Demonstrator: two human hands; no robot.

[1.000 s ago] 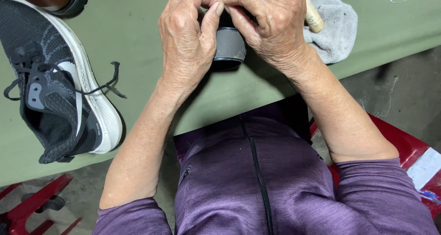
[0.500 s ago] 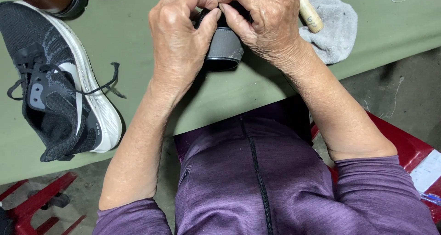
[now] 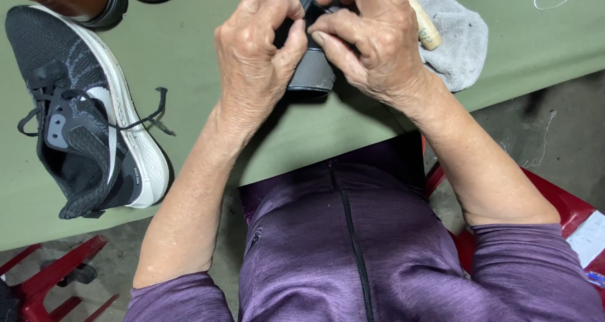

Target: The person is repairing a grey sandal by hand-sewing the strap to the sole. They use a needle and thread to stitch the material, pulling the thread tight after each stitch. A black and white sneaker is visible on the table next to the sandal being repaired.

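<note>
Above the green table [image 3: 517, 51], left hand [image 3: 255, 57] and right hand [image 3: 372, 38] grip a grey-and-black shoe [image 3: 311, 73] (mostly hidden).

I saw a dark shoe [image 3: 310, 70] with a grey heel panel, held above the near edge of the green table [image 3: 517, 51], heel end toward the camera. Both hands covered most of it, so its upper was hidden; it sat well apart from the table's black sneaker [image 3: 82, 114].
</note>
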